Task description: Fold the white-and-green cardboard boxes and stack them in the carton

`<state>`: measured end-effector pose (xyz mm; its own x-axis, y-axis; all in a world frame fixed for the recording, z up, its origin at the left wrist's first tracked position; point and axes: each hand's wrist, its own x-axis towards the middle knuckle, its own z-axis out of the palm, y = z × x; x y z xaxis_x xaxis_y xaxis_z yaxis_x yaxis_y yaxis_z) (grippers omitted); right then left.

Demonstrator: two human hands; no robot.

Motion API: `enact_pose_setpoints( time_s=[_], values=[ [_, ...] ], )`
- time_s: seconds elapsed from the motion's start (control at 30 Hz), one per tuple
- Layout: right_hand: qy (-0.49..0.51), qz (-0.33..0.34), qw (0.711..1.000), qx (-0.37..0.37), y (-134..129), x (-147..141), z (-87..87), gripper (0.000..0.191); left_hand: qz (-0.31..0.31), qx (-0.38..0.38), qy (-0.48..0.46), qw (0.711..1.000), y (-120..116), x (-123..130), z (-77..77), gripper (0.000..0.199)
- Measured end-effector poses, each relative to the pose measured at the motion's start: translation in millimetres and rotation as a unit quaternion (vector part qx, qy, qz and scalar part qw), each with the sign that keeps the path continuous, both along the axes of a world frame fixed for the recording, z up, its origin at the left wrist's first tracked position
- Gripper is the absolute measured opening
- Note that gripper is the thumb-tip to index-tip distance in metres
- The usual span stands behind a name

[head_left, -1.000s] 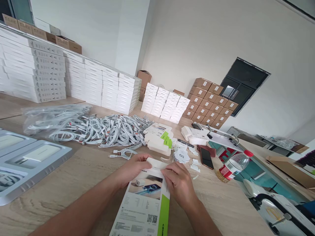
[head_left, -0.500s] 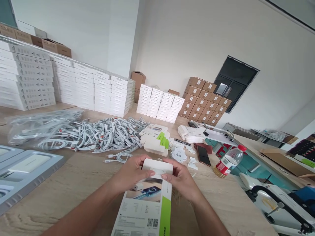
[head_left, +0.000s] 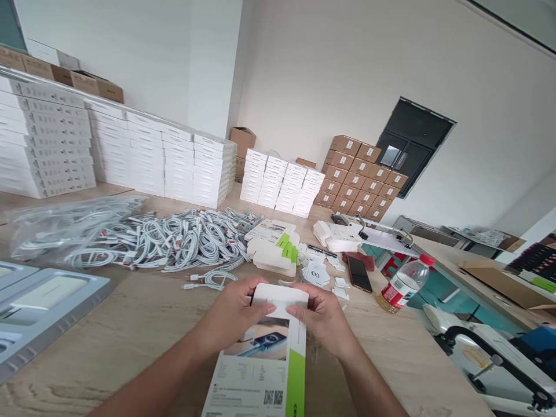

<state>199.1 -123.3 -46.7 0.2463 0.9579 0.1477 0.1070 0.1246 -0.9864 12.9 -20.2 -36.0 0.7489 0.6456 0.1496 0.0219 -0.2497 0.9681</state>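
Two hands, left hand [head_left: 230, 315] and right hand [head_left: 324, 321], pinch a smooth white cardboard box [head_left: 278, 296] at the end of a glossy green-striped sleeve [head_left: 260, 373], coiled white cables [head_left: 174, 240] heaped at eleven o'clock.

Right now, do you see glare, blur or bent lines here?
Head view: soft even light, no strong glare; the left hand and right hand on the white box look sharp; the wide view tilts the stacked white boxes at left.

White cardboard insert [head_left: 280, 299] held at end of printed packaging sleeve [head_left: 256, 376], green stripe down 1 edge.
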Motion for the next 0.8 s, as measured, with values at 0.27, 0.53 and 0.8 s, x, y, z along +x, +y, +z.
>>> enact_pose_setpoints(
  time_s=[0.27, 0.53, 0.8],
  values=[
    [-0.003, -0.030, 1.000, 0.003, 0, -5, 2.8, 0.030, 0.018, -0.011, -0.040, 0.999, 0, 3, -6.2, 0.019],
    [0.070, -0.034, 0.997, -0.015, 4, 2, 4.4, 0.032, -0.004, -0.032, -0.060, 0.998, 3, 12, -7.4, 0.021],
    [0.163, -0.091, 0.980, 0.073, 8, 8, -1.8, 0.031, -0.216, -0.458, -0.162, 0.847, 3, 4, -15.2, 0.069]
  ],
)
